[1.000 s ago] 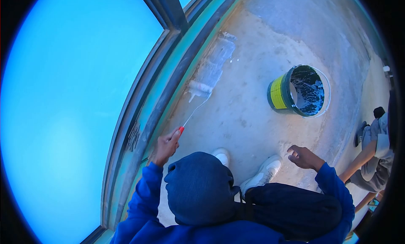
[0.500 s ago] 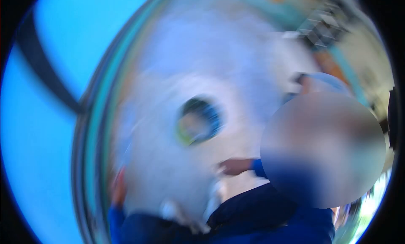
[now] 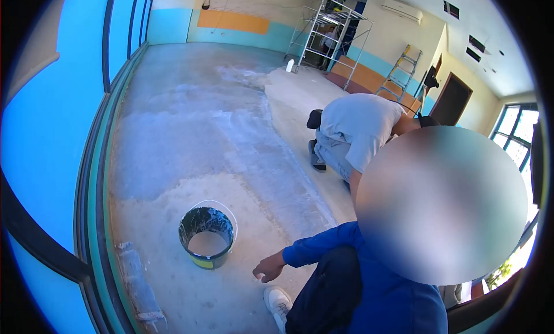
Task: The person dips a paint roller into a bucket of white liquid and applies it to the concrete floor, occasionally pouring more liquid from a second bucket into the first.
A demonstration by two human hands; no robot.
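Pale floor (image 3: 164,204) beneath — right hand (image 3: 269,267) loosely curled, empty, near the bucket (image 3: 203,220).

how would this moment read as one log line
right hand: empty, near bucket; left hand: out of view; bucket: upright on floor; roller: on floor

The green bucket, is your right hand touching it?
Apart. The head view shows bare floor between the right hand's fingertips and the green bucket, whose raised handle is clear of the hand too.
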